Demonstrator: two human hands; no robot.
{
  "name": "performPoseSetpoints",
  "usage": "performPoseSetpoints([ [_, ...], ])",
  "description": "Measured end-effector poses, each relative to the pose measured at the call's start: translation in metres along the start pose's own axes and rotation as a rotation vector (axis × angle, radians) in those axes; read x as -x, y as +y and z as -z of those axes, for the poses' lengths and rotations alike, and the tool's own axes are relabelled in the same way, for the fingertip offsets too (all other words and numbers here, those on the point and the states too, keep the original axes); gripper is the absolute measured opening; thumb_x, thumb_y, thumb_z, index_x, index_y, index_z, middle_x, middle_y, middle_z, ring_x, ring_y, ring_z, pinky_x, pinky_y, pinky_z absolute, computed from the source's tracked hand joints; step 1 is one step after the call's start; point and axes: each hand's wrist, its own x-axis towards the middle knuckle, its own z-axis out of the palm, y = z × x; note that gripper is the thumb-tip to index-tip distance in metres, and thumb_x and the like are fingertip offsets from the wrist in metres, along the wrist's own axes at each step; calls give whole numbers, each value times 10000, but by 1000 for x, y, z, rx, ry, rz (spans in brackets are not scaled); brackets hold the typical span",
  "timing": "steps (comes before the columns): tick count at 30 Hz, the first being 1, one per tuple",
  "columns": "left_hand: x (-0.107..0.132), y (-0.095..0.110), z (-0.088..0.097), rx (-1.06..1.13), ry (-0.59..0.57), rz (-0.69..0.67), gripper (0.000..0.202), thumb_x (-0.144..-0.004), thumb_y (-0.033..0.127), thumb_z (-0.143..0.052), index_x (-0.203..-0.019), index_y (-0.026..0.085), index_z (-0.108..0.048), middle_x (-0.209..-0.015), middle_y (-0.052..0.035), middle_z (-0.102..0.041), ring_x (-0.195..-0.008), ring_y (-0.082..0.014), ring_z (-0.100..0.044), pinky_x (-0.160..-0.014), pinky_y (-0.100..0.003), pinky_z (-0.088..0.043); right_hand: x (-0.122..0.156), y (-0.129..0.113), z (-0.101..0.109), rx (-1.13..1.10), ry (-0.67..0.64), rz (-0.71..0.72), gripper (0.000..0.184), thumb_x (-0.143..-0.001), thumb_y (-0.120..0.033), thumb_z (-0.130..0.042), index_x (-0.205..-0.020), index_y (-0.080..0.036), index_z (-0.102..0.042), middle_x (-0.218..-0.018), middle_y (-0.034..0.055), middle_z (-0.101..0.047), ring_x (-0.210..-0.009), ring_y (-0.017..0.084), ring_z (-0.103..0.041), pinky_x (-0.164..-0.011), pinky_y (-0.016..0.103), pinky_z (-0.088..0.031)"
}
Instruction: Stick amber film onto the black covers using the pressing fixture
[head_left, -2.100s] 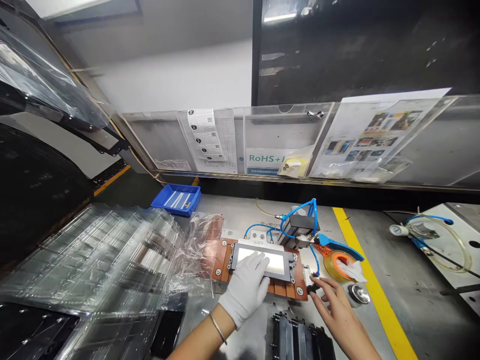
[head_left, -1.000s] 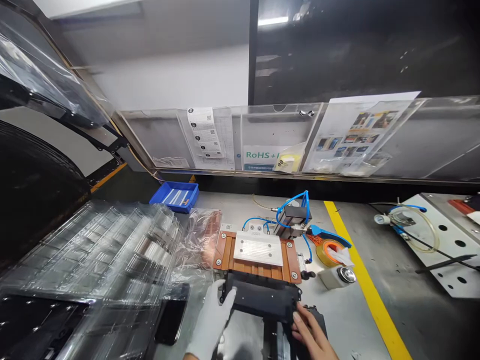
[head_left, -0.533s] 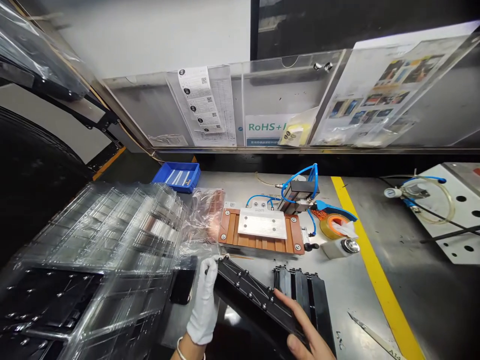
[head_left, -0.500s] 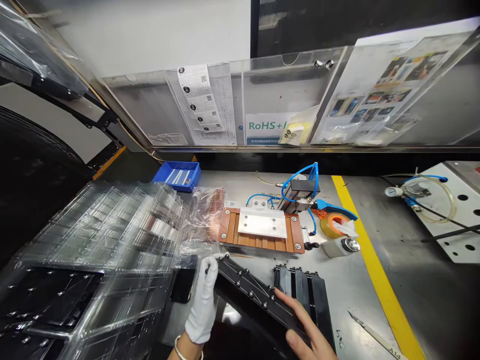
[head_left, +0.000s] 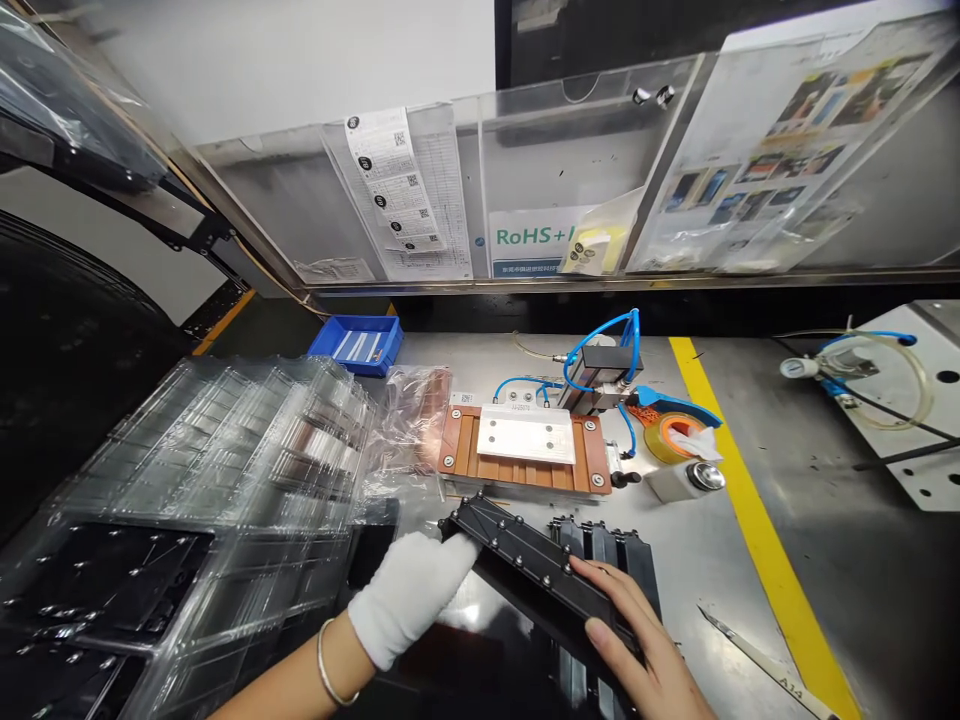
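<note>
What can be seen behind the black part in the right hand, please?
Behind the black part, black strips lie on the metal bench; the part and the right hand hide much of them.

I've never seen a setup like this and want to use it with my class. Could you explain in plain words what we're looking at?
There is no robot: these are a person's own hands, seen from a camera on the head, looking forward and down. The left hand wears a white glove; the right hand is bare. The right hand grips a long black part dotted with small metal posts. The glove is at its left end, fingertips partly hidden.

On the metal table, beyond the hands, sits a brown fixture with a pale plate on top. To the left are clear trays and a blue bin; to the right, a tape roll and a bottle.
</note>
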Motion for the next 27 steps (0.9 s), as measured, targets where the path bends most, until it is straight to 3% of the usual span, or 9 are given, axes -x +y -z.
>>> performPoseSetpoints([
  [4,-5,30,-1,-24,-31,-156,342,-912,151,-422,-1133,152,-682,-875,-185,-729,-690,-367,-708,-584,-459,-566,-6,4,-6,21,-70,5,507,-893,-602,-492,-1310,-337,-604,-1410,79,-536,-1346,292,-474,-1117,441,-408],
  [8,-7,70,-5,-136,125,-452,359,-898,74,-346,-970,116,-696,-756,-157,-708,-498,-290,-661,-379,-338,-476,-12,-3,-18,-16,-13,32,476,-911,-580,-474,-1294,-331,-610,-1389,66,-544,-1340,274,-478,-1138,425,-380],
  [10,-8,83,-7,-171,153,-517,300,-875,73,-399,-850,119,-694,-689,-130,-693,-432,-275,-635,-321,-319,-435,-13,-7,-22,-39,-19,51,460,-913,-569,-481,-1284,-334,-615,-1373,59,-558,-1330,268,-488,-1131,408,-391],
  [12,-10,84,-7,-166,100,-483,258,-861,73,-443,-864,125,-696,-711,-123,-709,-470,-296,-663,-345,-337,-475,-14,-9,-22,-47,-58,41,463,-898,-575,-506,-1279,-339,-621,-1369,59,-566,-1324,271,-496,-1117,399,-410],
  [15,-14,64,-2,-116,-12,-293,270,-868,105,-498,-1067,140,-678,-810,-129,-743,-614,-349,-716,-477,-408,-564,-11,-8,-16,-43,-62,-22,481,-884,-598,-512,-1272,-341,-632,-1371,60,-568,-1324,279,-495,-1118,415,-406],
  [20,-20,20,5,-185,-103,-14,306,-754,-64,-507,-929,98,-698,-722,-155,-729,-641,-365,-719,-543,-431,-566,-9,-9,-4,-36,-41,-88,504,-873,-610,-498,-1253,-315,-649,-1365,68,-585,-1323,282,-493,-1115,427,-408],
  [23,-20,17,6,-214,-125,-10,319,-747,-99,-476,-886,81,-699,-768,-169,-727,-761,-347,-721,-638,-435,-571,-10,-12,-3,-58,-24,-101,496,-870,-616,-494,-1230,-321,-663,-1353,68,-598,-1314,290,-499,-1127,458,-385],
  [27,-19,27,6,-168,-133,-75,264,-854,5,-480,-971,85,-704,-978,-185,-727,-959,-331,-692,-807,-444,-561,-8,-15,-8,-94,3,-87,463,-861,-616,-510,-1187,-338,-686,-1308,52,-630,-1285,299,-524,-1119,471,-392],
])
